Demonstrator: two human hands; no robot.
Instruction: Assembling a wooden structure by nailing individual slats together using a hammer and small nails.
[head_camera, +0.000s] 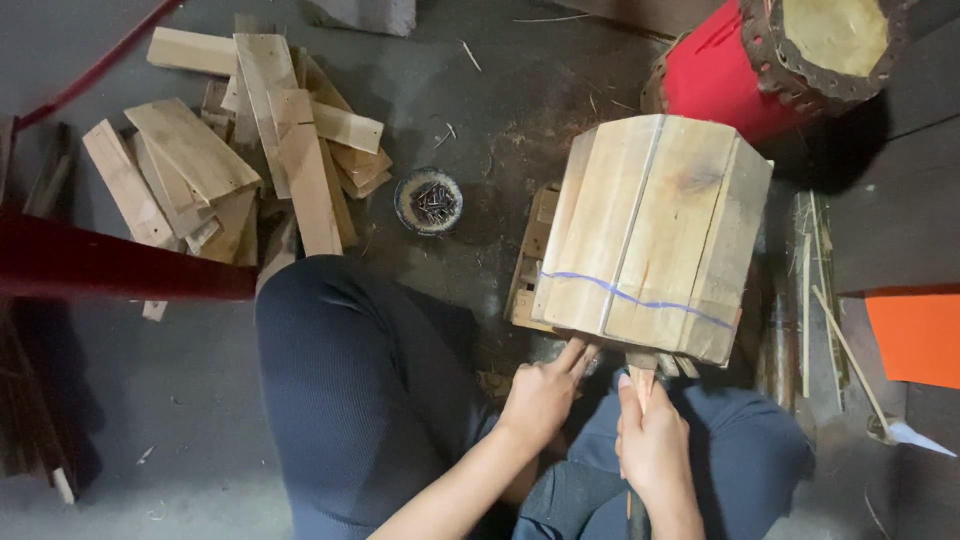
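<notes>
Bracing the wooden barrel (655, 225) with fingertips, left hand (540, 398) loosely curled; right hand (652, 445) grip wraps a tool handle (640, 383).

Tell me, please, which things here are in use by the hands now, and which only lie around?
In use:
- wooden drum shell, touched by left hand
- wooden-handled tool, held by right hand

Lying about:
- pile of planks
- bowl of nails
- red drum
- orange sheet

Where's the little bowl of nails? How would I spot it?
Find the pile of wooden planks on the dark floor. Just right of it, before the big wooden barrel, sits a small round bowl of nails. It is the only round, pale-rimmed thing there, filled with dark nails.
</notes>
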